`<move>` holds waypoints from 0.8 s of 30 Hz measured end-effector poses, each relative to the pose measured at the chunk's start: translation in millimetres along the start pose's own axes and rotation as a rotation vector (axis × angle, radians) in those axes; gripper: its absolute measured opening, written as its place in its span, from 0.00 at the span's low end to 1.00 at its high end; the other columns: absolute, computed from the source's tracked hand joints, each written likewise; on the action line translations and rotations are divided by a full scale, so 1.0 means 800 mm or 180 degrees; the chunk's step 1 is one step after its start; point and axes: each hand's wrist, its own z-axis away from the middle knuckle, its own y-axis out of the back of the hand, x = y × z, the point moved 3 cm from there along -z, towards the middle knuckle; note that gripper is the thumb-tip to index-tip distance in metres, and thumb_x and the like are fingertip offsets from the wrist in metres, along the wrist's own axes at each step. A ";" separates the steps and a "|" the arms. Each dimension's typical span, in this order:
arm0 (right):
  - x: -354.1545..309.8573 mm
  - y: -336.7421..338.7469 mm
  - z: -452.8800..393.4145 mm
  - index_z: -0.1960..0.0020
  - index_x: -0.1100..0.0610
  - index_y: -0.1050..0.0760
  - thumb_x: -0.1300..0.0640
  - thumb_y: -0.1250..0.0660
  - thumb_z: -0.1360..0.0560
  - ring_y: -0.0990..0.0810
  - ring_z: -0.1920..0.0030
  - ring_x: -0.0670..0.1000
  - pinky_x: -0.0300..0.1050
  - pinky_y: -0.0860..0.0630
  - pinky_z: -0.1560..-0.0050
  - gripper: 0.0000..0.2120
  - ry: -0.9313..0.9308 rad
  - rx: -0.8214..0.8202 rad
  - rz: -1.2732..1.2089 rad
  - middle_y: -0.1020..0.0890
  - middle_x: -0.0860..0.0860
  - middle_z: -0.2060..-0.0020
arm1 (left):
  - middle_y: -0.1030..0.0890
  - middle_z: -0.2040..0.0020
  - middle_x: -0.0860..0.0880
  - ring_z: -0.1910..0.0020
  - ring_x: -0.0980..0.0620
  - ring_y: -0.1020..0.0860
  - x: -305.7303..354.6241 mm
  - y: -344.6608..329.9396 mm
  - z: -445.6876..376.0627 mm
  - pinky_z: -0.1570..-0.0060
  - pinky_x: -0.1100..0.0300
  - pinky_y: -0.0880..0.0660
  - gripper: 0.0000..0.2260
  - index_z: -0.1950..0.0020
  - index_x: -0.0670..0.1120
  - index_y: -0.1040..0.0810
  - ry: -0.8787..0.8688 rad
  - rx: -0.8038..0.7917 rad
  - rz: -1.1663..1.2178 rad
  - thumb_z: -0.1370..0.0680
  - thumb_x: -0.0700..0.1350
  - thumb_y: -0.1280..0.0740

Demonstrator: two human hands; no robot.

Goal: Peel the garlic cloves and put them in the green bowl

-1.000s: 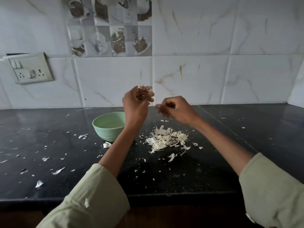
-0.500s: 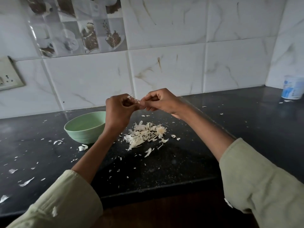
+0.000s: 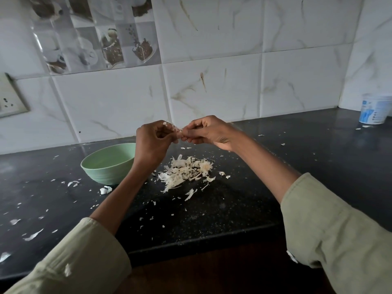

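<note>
While both hands meet above the dark worktop, the left hand and right hand pinch a garlic clove between them, beside the green bowl; the white tub's blue label is unreadable.

No legible writing anywhere on the counter or wall.
The white plastic tub at the far right of the black counter carries a blue printed label, but its lettering is too small and blurred to read. The grey picture tile on the wall shows cups and coffee motifs only, with no words that can be made out.
</note>
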 end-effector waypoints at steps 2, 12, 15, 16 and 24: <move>0.001 -0.001 0.001 0.42 0.67 0.19 0.66 0.26 0.24 0.15 0.56 0.49 0.39 0.17 0.53 0.11 -0.0064 0.0021 -0.0098 0.13 0.58 0.53 | 0.14 0.64 0.51 0.65 0.56 0.16 0.002 -0.004 0.002 0.61 0.68 0.23 0.06 0.54 0.44 0.18 -0.0082 -0.0015 -0.0126 0.24 0.41 0.22; -0.001 -0.005 -0.001 0.43 0.67 0.20 0.67 0.26 0.25 0.15 0.56 0.48 0.37 0.19 0.56 0.11 0.0103 0.0154 -0.0218 0.14 0.58 0.54 | 0.15 0.61 0.50 0.64 0.53 0.16 -0.003 -0.014 0.005 0.61 0.59 0.21 0.03 0.51 0.43 0.22 -0.0168 -0.0108 -0.0245 0.18 0.39 0.29; 0.001 -0.006 -0.004 0.46 0.64 0.21 0.67 0.25 0.25 0.16 0.58 0.48 0.39 0.19 0.57 0.10 0.0192 0.0281 -0.0225 0.15 0.55 0.57 | 0.15 0.59 0.49 0.63 0.54 0.16 -0.010 -0.017 0.004 0.59 0.51 0.19 0.07 0.51 0.44 0.20 -0.0124 -0.0206 -0.0308 0.15 0.41 0.35; 0.001 -0.005 -0.004 0.47 0.63 0.22 0.66 0.25 0.25 0.16 0.58 0.48 0.39 0.19 0.57 0.09 0.0209 0.0323 -0.0247 0.15 0.54 0.58 | 0.15 0.58 0.50 0.63 0.54 0.16 -0.010 -0.018 0.005 0.59 0.50 0.18 0.10 0.52 0.45 0.19 -0.0139 -0.0232 -0.0398 0.14 0.43 0.36; -0.006 0.001 -0.002 0.43 0.64 0.25 0.66 0.27 0.23 0.16 0.53 0.53 0.42 0.17 0.51 0.11 0.0400 0.0357 -0.0036 0.15 0.66 0.47 | 0.16 0.67 0.54 0.68 0.55 0.17 -0.017 -0.016 0.005 0.61 0.47 0.17 0.15 0.61 0.51 0.17 -0.0231 -0.0321 -0.1050 0.16 0.53 0.32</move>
